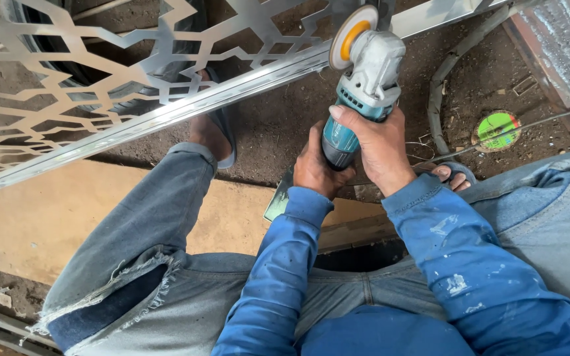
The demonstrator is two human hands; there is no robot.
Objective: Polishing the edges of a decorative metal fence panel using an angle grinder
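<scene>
Fingers (348, 117) of the right hand (377, 148) are wrapped tight around the upper body of one teal and grey angle grinder (363, 89), just behind its gear head, while the left hand (315, 168) is closed around the tool's lower end from below. Both hands hold the single grinder tilted up and away from the body, above the dirt floor (285, 125). Its one round disc (353, 28), pale with an orange centre, stands on edge right at the long bright steel bar (166, 115) that forms the lower edge of a laser-cut metal panel (54, 86); whether disc and bar touch cannot be told. The panel fills the upper left corner and runs slantwise to the top right. Two feet in sandals rest on the floor, the left one (212, 135) partly hidden behind the bar and the right one (453, 177) just beside the right wrist. One green round disc (497, 130) lies on the floor to the right, near a grey hose (438, 99). A tan board (67, 211) lies under the left knee.
</scene>
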